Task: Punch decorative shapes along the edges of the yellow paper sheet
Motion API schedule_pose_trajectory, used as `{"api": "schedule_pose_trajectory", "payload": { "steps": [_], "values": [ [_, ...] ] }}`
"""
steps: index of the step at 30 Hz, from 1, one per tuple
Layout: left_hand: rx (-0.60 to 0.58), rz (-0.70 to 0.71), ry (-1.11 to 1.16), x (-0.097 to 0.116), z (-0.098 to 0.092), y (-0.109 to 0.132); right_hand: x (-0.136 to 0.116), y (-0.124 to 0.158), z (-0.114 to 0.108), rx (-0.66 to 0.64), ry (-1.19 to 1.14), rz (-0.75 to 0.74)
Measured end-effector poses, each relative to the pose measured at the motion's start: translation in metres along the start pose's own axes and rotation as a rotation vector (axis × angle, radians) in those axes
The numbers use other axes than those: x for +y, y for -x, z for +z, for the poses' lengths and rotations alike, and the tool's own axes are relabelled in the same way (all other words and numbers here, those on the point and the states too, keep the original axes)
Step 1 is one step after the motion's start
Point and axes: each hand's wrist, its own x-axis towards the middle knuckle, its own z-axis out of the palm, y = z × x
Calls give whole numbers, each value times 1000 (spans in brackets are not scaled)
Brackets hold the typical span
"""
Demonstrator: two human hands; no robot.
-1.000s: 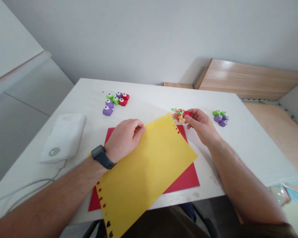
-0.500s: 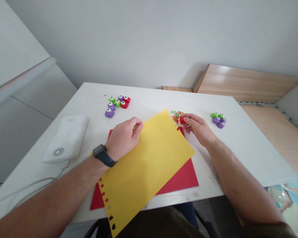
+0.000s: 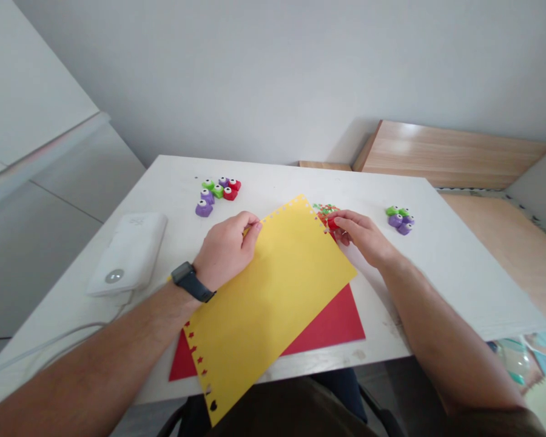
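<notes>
My left hand [image 3: 230, 246] pinches the upper left edge of a yellow sheet of paper [image 3: 273, 291], tilted over the table. Small shapes are punched out along several of its edges. Between the fingers of my right hand [image 3: 359, 233] is a red craft punch [image 3: 332, 223], close to the sheet's upper right edge; whether the paper sits in its slot I cannot make out. Red paper [image 3: 327, 331] lies under the yellow sheet on the white table. Just behind the punch is a pile of small green and red paper cutouts [image 3: 324, 209].
Several green, purple and red punches [image 3: 217, 191] stand at the back left, and a green and purple group [image 3: 401, 221] at the right. A white device [image 3: 127, 255] with a cable [image 3: 86, 326] lies on the left. A wooden panel [image 3: 455, 152] rises behind the table.
The yellow sheet has shifted slightly, its lower left corner rising a little. My right hand with the red punch has moved slightly left. The view has tilted slightly too.
</notes>
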Motion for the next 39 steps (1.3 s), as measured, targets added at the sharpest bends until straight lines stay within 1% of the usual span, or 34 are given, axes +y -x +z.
{"api": "schedule_pose_trajectory", "payload": {
  "steps": [8, 16, 20, 24, 29, 34, 39],
  "values": [
    [16, 9, 8, -1, 1, 0, 3, -1, -2, -27, 14, -14],
    [39, -4, 17, -6, 3, -2, 4, 0, 0, -42, -8, 26],
    [20, -31, 12, -7, 3, -3, 2, 2, 1, -63, -9, 27],
    [-5, -76, 26, -6, 0, -4, -2, 6, 1, -58, 37, 28],
    [-19, -71, 34, -6, -1, -4, -4, 7, 0, -98, 51, 72],
    [-54, -96, 40, -8, 2, -3, -2, 5, -2, -79, 54, 66],
    [-58, -112, 45, -9, 1, -1, -6, 6, 0, -98, 108, 94]
  ]
}}
